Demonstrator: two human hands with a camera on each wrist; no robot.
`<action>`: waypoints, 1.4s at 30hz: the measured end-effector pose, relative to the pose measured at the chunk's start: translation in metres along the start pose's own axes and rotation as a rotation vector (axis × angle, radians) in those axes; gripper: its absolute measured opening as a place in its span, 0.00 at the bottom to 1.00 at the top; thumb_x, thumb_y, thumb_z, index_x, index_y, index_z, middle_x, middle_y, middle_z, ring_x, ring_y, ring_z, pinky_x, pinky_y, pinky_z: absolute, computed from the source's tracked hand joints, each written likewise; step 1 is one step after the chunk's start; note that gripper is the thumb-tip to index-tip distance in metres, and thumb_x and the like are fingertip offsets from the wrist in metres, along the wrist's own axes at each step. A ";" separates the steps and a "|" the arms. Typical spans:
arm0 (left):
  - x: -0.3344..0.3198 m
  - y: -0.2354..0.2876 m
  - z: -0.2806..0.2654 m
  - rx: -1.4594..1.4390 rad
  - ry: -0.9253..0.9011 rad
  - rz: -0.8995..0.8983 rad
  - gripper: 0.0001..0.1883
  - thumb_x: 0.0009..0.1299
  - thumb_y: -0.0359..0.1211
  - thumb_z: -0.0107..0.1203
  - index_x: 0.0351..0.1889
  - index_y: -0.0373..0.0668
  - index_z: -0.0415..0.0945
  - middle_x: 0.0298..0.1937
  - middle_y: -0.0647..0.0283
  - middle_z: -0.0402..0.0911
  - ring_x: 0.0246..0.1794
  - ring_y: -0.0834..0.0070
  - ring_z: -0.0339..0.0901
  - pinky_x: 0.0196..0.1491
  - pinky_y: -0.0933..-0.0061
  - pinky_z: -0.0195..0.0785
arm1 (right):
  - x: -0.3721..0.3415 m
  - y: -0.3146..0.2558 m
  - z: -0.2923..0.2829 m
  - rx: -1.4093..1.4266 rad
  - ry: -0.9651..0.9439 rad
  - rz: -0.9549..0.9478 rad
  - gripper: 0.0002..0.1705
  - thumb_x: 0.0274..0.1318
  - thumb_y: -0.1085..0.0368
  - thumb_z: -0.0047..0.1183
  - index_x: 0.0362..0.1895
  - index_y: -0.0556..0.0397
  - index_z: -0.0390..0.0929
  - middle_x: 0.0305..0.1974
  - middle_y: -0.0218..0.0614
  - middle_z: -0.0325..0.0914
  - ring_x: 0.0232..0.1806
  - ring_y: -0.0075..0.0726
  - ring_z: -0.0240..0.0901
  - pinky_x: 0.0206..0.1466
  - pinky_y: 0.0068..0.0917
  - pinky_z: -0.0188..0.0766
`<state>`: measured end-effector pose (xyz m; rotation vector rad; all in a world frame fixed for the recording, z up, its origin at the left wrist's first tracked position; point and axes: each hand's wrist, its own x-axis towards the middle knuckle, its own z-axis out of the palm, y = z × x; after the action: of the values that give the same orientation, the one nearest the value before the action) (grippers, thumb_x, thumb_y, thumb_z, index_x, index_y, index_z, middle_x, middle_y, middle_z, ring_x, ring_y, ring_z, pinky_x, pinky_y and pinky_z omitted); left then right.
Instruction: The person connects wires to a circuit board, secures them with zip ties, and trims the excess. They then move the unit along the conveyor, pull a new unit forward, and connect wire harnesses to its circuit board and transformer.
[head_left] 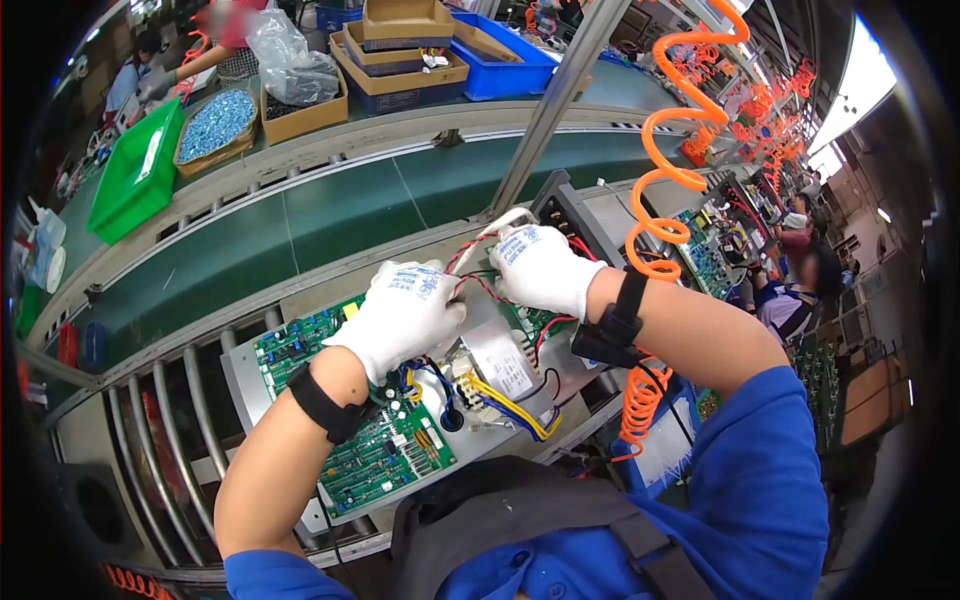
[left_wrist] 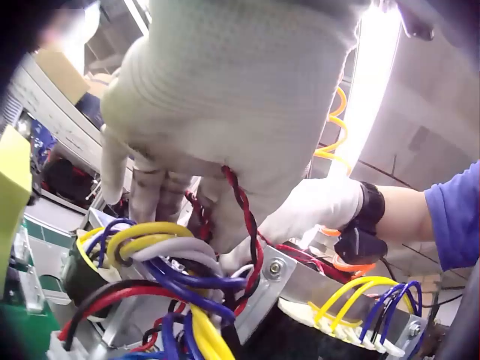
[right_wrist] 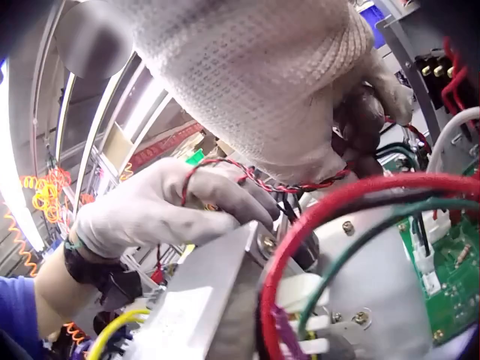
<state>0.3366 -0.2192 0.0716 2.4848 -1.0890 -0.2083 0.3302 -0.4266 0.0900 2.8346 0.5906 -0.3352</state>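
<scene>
White-gloved, my left hand holds a twisted red-and-black wire above a metal chassis plate. The wire runs across to my right hand, also gloved, whose curled fingers grip it farther along; the palm hides part of this grip. Under the hands stands a transformer with a white label, with yellow and blue leads in front. Green circuit boards are mounted on the plate. In the right wrist view, a thick red cable arches close in front of the right hand.
Metal rollers lie to the left, a green conveyor belt beyond. An orange coiled hose hangs at the right near an upright metal post. Across the belt are a green bin, cardboard boxes and a blue crate.
</scene>
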 end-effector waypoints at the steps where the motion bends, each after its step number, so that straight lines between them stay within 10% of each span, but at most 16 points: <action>1: -0.001 0.000 0.000 -0.033 0.003 -0.019 0.16 0.62 0.39 0.57 0.45 0.41 0.80 0.40 0.50 0.80 0.44 0.57 0.80 0.51 0.58 0.70 | 0.001 0.000 0.009 -0.028 0.075 -0.002 0.11 0.46 0.63 0.55 0.33 0.53 0.85 0.32 0.49 0.83 0.38 0.47 0.82 0.39 0.43 0.77; 14: -0.053 -0.013 -0.021 -0.444 0.030 -0.113 0.24 0.69 0.45 0.54 0.55 0.37 0.76 0.49 0.48 0.80 0.52 0.56 0.78 0.55 0.64 0.69 | 0.006 0.012 0.009 0.455 0.059 0.395 0.19 0.45 0.63 0.55 0.41 0.62 0.79 0.38 0.52 0.82 0.43 0.48 0.81 0.46 0.38 0.76; 19: -0.069 -0.020 -0.015 -0.489 0.043 -0.150 0.21 0.71 0.39 0.54 0.56 0.34 0.75 0.49 0.48 0.80 0.52 0.60 0.79 0.54 0.67 0.69 | -0.007 0.026 0.000 1.179 -0.039 0.165 0.14 0.53 0.67 0.59 0.43 0.62 0.80 0.32 0.34 0.81 0.34 0.22 0.79 0.35 0.23 0.74; 20: -0.072 -0.018 -0.016 -0.486 0.042 -0.146 0.21 0.71 0.39 0.54 0.56 0.34 0.75 0.49 0.48 0.80 0.52 0.60 0.79 0.54 0.67 0.69 | 0.000 0.052 0.022 1.054 0.021 -0.171 0.14 0.57 0.66 0.57 0.45 0.61 0.79 0.37 0.35 0.81 0.37 0.25 0.79 0.40 0.25 0.76; 25: -0.086 -0.015 -0.020 -0.378 0.144 -0.094 0.17 0.70 0.36 0.55 0.54 0.37 0.77 0.45 0.52 0.81 0.48 0.61 0.79 0.51 0.67 0.70 | 0.010 0.031 0.027 1.685 0.201 0.313 0.11 0.60 0.68 0.55 0.45 0.59 0.78 0.41 0.35 0.80 0.42 0.30 0.79 0.46 0.29 0.76; 29: -0.116 -0.012 -0.027 -0.215 0.282 -0.009 0.14 0.67 0.34 0.57 0.49 0.38 0.78 0.47 0.51 0.81 0.50 0.55 0.77 0.55 0.61 0.67 | 0.024 0.031 0.028 0.514 0.333 0.211 0.09 0.53 0.67 0.52 0.27 0.59 0.81 0.29 0.49 0.80 0.34 0.46 0.81 0.38 0.36 0.76; 36: -0.208 -0.020 -0.028 -0.062 0.442 -0.215 0.17 0.57 0.28 0.59 0.46 0.37 0.78 0.49 0.53 0.80 0.53 0.55 0.74 0.59 0.58 0.63 | 0.026 0.031 0.020 0.381 0.042 0.335 0.16 0.53 0.57 0.55 0.40 0.55 0.81 0.37 0.50 0.82 0.43 0.53 0.80 0.47 0.44 0.75; 42: -0.279 -0.046 0.015 -0.500 0.609 -0.627 0.20 0.63 0.26 0.47 0.53 0.29 0.74 0.60 0.51 0.74 0.62 0.61 0.71 0.64 0.62 0.63 | 0.035 0.025 0.021 0.327 0.052 0.389 0.17 0.57 0.55 0.53 0.42 0.54 0.81 0.40 0.49 0.82 0.46 0.53 0.79 0.52 0.45 0.73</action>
<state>0.1719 0.0080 0.0302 2.1186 0.0109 0.0937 0.3680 -0.4414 0.0649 3.1870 -0.0212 -0.3089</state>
